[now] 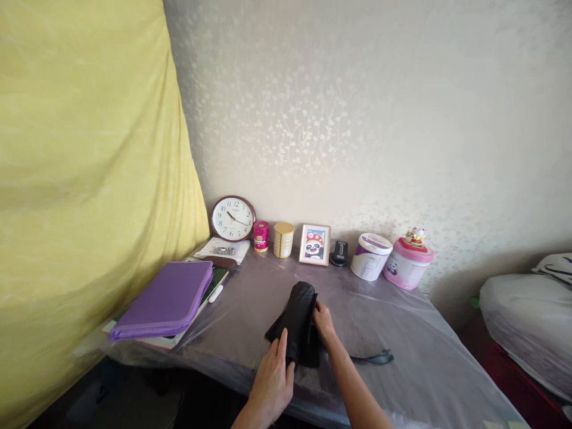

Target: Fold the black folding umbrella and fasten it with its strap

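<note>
A black roll of thin, slightly shiny sheet (298, 316) lies on the table before me, with loose flaps spreading out on both sides. Whether it is fabric or plastic I cannot tell. My left hand (273, 375) grips its near left side, fingers along the roll and thumb at the near end. At the right edge, my right hand (324, 322) pinches a black flap with bent fingers. A dark, flat strip (375, 357) lies on the table to the right, partly hidden behind my right forearm.
A plastic-covered table (402, 333) stands against the wall. A purple folder (165, 298) lies at left. Along the back stand a clock (233, 218), a pink can (261, 236), a yellow-lidded tin (283, 240), a panda picture frame (315, 244), a black stapler-like object (339, 254) and two tubs (370, 259).
</note>
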Motion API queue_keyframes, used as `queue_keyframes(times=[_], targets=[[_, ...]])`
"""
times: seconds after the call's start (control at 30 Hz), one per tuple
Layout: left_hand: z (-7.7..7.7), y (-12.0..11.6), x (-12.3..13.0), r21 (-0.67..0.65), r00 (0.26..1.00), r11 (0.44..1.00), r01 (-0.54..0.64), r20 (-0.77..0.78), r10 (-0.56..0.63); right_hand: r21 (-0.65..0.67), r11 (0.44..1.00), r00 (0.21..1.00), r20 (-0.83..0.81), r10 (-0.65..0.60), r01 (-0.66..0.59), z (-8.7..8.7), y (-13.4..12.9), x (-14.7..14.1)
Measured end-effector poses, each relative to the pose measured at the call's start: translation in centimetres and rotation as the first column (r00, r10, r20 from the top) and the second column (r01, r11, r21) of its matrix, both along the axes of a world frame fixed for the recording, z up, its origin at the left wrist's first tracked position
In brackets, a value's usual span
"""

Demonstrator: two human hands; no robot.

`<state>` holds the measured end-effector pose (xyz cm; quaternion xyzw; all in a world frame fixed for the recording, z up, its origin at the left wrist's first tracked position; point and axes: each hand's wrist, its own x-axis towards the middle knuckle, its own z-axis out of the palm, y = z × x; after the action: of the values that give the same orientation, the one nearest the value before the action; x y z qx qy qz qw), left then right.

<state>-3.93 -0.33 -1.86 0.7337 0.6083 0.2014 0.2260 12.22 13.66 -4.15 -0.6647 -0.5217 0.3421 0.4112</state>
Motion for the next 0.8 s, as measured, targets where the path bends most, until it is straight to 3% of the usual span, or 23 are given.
queue_keyframes(times=[0.2, 0.37, 0.63, 0.8], targets=[[0.4, -0.2, 0.1, -0.04, 1.0, 0.999, -0.005, -0.01, 0.004, 0.0, 0.999, 0.979, 0.203, -0.036, 0.037, 0.6, -0.5, -1.2], [0.4, -0.2, 0.0, -0.012, 1.0, 1.0, 0.003, 0.002, -0.003, 0.015, 0.999, 0.96, 0.278, -0.043, 0.041, 0.8, -1.2, -1.5], [-0.1, -0.1, 0.2, -0.005, 0.998, 1.0, -0.001, -0.067, 0.0, 0.097, 0.99, 0.95, 0.284, -0.128, 0.104, 0.5, -1.4, -2.9], [0.1, -0.2, 0.2, -0.023, 0.996, 1.0, 0.011, -0.091, -0.013, 0.223, 0.959, 0.947, 0.229, -0.226, 0.174, -0.5, -1.4, -4.4]])
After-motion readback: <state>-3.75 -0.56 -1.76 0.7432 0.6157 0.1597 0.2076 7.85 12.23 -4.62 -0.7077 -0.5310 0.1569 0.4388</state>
